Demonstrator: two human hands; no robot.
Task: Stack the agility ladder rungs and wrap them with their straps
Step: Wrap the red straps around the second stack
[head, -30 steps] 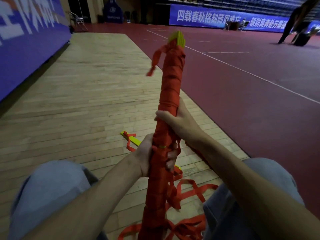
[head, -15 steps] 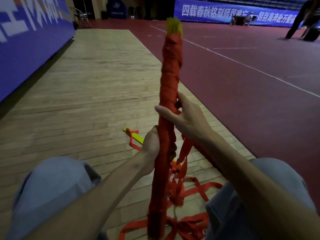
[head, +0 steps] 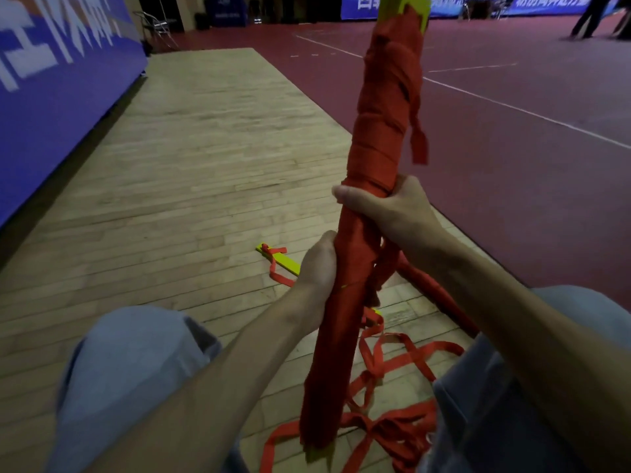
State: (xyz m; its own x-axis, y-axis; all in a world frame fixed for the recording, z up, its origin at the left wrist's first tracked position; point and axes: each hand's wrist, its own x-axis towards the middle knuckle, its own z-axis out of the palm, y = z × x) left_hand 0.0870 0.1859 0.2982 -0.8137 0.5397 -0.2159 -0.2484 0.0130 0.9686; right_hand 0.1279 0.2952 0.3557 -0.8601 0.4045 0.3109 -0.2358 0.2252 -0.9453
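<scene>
Red-strapped rung bundle (head: 386,124) (yellow tips)

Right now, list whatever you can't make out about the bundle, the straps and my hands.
- Head view, wrapped bundle: top cut off by the upper edge; the wrap hides the rung count.
- Left hand: fingers hidden behind the bundle.
- Loose rung on the floor: near end hidden behind the left hand.
- Loose straps: run off the bottom edge and behind the right leg; ends unseen.
</scene>
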